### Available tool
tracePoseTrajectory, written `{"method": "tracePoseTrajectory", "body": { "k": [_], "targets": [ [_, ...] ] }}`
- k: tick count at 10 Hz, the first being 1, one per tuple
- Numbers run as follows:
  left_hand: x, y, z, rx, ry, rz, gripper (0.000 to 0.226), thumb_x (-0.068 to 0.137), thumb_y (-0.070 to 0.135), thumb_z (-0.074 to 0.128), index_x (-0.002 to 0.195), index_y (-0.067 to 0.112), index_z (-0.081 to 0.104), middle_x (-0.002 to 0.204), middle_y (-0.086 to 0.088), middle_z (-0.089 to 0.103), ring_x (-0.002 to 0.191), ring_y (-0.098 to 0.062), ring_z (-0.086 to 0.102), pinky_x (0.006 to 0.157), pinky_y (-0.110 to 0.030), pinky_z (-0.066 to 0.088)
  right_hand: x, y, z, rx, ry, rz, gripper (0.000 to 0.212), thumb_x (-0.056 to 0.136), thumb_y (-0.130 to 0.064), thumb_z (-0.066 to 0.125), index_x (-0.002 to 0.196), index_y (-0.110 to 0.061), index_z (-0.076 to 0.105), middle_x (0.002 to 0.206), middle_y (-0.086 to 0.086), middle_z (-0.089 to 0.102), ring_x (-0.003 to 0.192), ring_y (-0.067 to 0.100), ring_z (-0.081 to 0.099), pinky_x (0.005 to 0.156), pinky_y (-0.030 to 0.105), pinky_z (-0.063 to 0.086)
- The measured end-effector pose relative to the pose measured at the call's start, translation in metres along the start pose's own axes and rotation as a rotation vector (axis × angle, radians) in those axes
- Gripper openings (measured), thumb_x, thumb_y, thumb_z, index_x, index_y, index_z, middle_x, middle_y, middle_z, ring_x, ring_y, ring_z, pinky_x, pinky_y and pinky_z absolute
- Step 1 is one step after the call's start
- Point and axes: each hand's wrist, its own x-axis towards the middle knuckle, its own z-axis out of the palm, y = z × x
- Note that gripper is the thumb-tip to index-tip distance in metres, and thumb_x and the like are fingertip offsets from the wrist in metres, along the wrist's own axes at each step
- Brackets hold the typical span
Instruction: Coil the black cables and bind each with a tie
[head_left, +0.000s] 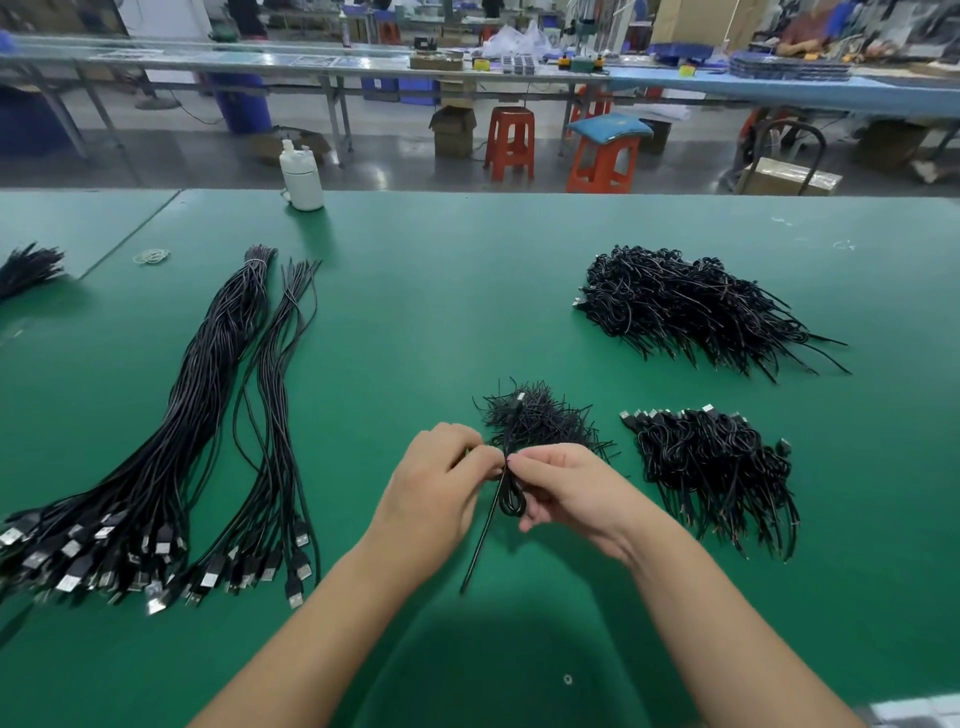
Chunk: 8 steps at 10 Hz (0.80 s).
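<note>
Above a green table (415, 312): left hand (441, 483) and right hand (561, 488), fingertips meeting, both pinching one coiled black cable (511, 499) at its waist (a loose tail trailing down toward the near edge). Just behind, a small heap of black ties (540, 415). At right, two piles of bound coils (711, 462); at left, straight USB cables (182, 441) laid lengthwise.

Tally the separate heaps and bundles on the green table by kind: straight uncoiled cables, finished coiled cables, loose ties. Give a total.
Straight uncoiled cable bundles: 2
Finished coiled cable heaps: 2
Loose tie heaps: 1
Total: 5
</note>
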Motion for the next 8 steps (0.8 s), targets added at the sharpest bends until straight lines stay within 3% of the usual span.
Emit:
{"method": "tracePoseTrajectory", "body": {
  "k": [1, 2, 3, 4, 5, 7, 8],
  "targets": [
    [-0.011, -0.015, 0.019, -0.047, 0.019, -0.185, 0.012, 0.095, 0.016, 0.059, 0.101, 0.011, 0.068, 0.098, -0.002, 0.057, 0.087, -0.021, 0.055, 0.082, -0.03, 0.047, -0.006, -0.012, -0.026, -0.253, 0.197, 0.024, 0.023, 0.097, -0.022, 0.059, 0.086, -0.008, 0.073, 0.06, 0.004, 0.059, 0.051, 0.015, 0.055, 0.06, 0.032, 0.055],
    [-0.034, -0.043, 0.04, 0.087, -0.156, -0.438, 0.021, 0.093, 0.016, 0.062, 0.112, 0.007, 0.066, 0.112, -0.008, 0.057, 0.103, -0.028, 0.057, 0.092, -0.04, 0.047, -0.015, -0.03, -0.071, -0.761, 0.477, 0.063, 0.026, 0.096, -0.037, 0.059, 0.083, -0.02, 0.074, 0.064, 0.001, 0.07, 0.054, 0.017, 0.068, 0.061, 0.031, 0.058],
    [-0.056, -0.067, 0.051, 0.254, -0.353, -0.597, 0.032, 0.095, 0.028, 0.058, 0.122, 0.01, 0.063, 0.129, -0.012, 0.053, 0.118, -0.029, 0.049, 0.099, -0.042, 0.041, -0.027, -0.044, -0.121, -1.116, 0.628, 0.176, 0.035, 0.096, -0.042, 0.056, 0.073, -0.02, 0.07, 0.055, -0.001, 0.067, 0.048, 0.011, 0.067, 0.053, 0.023, 0.052],
    [-0.066, -0.079, 0.055, 0.357, -0.381, -0.568, 0.031, 0.094, 0.031, 0.058, 0.119, 0.015, 0.065, 0.127, -0.011, 0.055, 0.115, -0.029, 0.049, 0.094, -0.043, 0.041, -0.031, -0.047, -0.167, -1.231, 0.766, 0.258, 0.04, 0.095, -0.04, 0.058, 0.069, -0.013, 0.07, 0.049, 0.003, 0.065, 0.049, 0.018, 0.067, 0.06, 0.026, 0.055],
    [-0.068, -0.081, 0.057, 0.368, -0.331, -0.554, 0.027, 0.091, 0.028, 0.061, 0.114, 0.015, 0.066, 0.121, -0.009, 0.059, 0.111, -0.028, 0.049, 0.09, -0.043, 0.042, -0.024, -0.042, -0.191, -1.187, 0.839, 0.367, 0.036, 0.093, -0.039, 0.064, 0.081, -0.006, 0.072, 0.05, 0.006, 0.066, 0.049, 0.02, 0.067, 0.06, 0.029, 0.056],
    [-0.072, -0.082, 0.058, 0.32, -0.255, -0.549, 0.023, 0.087, 0.02, 0.067, 0.109, 0.013, 0.069, 0.112, -0.006, 0.062, 0.107, -0.026, 0.05, 0.087, -0.042, 0.043, -0.01, -0.016, -0.203, -0.927, 0.85, 0.516, 0.031, 0.093, -0.027, 0.068, 0.088, 0.003, 0.064, 0.059, 0.013, 0.069, 0.04, 0.021, 0.063, 0.054, 0.028, 0.053],
    [-0.073, -0.084, 0.061, 0.296, -0.221, -0.535, 0.022, 0.087, 0.02, 0.066, 0.108, 0.014, 0.069, 0.111, -0.004, 0.062, 0.107, -0.025, 0.051, 0.088, -0.042, 0.043, -0.011, -0.021, -0.202, -1.058, 0.908, 0.48, 0.048, 0.09, -0.042, 0.068, 0.067, 0.0, 0.061, 0.051, 0.008, 0.062, 0.041, 0.021, 0.056, 0.049, 0.024, 0.044]
  ]
}}
